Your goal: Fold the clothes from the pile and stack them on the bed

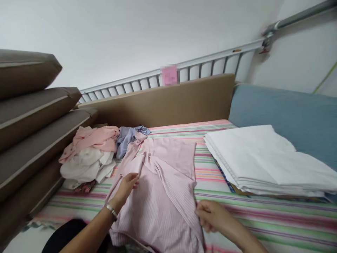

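A pale pink, finely striped shirt (155,189) lies spread on the bed, its front rumpled and folded over near the top. My left hand (129,184), with a silver bracelet at the wrist, is over the left part of the shirt. Its fingers are curled together at a fold of the fabric. At the shirt's right edge, my right hand (209,215) pinches the cloth between thumb and fingers. The lower hem runs down toward my body and is partly cut off by the frame.
Crumpled pink and white clothes (89,151) and a bluish garment (126,140) lie at left, beside stacked brown cushions (39,140). Folded white sheets (263,158) rest at right, before a blue cushion (284,109). A brown board (168,105) and white railing (126,86) stand behind.
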Available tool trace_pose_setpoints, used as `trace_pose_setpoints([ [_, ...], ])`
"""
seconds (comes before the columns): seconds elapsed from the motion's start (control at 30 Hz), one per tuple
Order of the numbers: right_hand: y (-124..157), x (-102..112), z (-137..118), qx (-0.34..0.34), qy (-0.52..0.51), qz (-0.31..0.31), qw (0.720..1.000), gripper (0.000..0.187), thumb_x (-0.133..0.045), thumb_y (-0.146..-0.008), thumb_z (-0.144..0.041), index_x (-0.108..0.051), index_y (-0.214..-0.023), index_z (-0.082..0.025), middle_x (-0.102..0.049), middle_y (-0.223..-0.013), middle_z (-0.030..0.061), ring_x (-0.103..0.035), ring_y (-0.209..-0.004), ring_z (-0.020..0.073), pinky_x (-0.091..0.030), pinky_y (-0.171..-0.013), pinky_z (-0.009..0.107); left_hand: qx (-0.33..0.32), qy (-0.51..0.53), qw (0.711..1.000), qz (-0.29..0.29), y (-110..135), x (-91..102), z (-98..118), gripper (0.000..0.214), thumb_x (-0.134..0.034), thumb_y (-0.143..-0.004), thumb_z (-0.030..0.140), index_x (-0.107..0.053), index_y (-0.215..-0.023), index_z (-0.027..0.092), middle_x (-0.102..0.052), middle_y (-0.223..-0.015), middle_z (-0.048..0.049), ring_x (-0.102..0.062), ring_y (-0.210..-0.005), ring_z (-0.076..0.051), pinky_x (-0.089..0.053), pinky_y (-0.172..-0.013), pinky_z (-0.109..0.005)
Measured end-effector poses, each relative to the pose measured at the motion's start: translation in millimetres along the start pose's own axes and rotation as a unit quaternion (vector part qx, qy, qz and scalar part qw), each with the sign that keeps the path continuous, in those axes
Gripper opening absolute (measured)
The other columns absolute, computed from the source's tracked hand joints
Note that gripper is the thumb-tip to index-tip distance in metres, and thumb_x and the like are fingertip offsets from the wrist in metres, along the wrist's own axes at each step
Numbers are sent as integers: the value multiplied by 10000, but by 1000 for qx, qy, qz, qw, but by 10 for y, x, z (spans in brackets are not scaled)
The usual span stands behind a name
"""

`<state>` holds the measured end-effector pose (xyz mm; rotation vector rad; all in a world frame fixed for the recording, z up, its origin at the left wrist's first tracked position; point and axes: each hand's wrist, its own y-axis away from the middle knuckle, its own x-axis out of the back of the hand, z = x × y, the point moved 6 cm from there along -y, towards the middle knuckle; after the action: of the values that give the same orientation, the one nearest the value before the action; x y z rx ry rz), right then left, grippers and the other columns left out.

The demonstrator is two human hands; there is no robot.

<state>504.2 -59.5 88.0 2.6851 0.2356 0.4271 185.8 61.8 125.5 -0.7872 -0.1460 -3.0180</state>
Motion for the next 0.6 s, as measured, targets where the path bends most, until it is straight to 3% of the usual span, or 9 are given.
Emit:
trace_pose_setpoints([
  [0.1, -219, -40, -352, 56, -78, 49, 994, 148, -502, -712, -327, -524, -695, -182, -634, -674, 16, -603, -589, 106, -413, -472, 179, -20, -76, 996, 40, -155, 50, 75, 467, -486, -776, 408, -544, -1115, 92, -639, -1010, -148, -647, -793, -191, -485, -685, -303],
  [0.2, -480, -161, -528, 59, -101, 75, 990, 121, -484, -744, -277, -539, -775, -173, -621, -733, 15, -609, -634, 108, -438, -487, 187, -47, -191, 977, 76, -339, -15, 180, 487, -535, -760, 384, -531, -1156, 99, -591, -1127, -176, -606, -971, -248, -438, -839, -353],
  [0.3, -715, -304, -468, 10, -85, 71, 994, 82, -437, -785, -192, -512, -815, -177, -568, -662, -23, -556, -522, 79, -376, -402, 170, -51, -304, 948, 83, -534, -137, 200, 441, -620, -702, 343, -587, -1067, 98, -587, -1124, -212, -554, -1066, -324, -399, -886, -413],
  [0.4, -863, -377, -338, -54, -50, 61, 995, 93, -392, -825, -169, -482, -843, -186, -507, -555, -61, -476, -399, 63, -317, -346, 165, -35, -380, 922, 65, -743, -101, 167, 202, -575, -711, 192, -648, -880, 110, -657, -939, -199, -627, -913, -292, -437, -794, -383],
  [0.5, -922, -371, -293, -78, -46, 45, 995, 107, -369, -857, -200, -475, -867, -191, -523, -544, -57, -486, -378, 70, -334, -341, 175, -56, -417, 905, 59, -915, 255, 245, 194, -484, -741, 118, -671, -785, 136, -682, -803, -163, -648, -814, -254, -447, -752, -348],
  [0.6, -929, -335, -292, -78, -46, 35, 995, 110, -366, -862, -201, -475, -872, -187, -539, -557, -49, -512, -387, 74, -346, -345, 175, -109, -427, 893, 90, -995, 865, 402, 287, -439, -741, 94, -695, -846, 170, -688, -919, -130, -618, -931, -241, -425, -854, -343],
])
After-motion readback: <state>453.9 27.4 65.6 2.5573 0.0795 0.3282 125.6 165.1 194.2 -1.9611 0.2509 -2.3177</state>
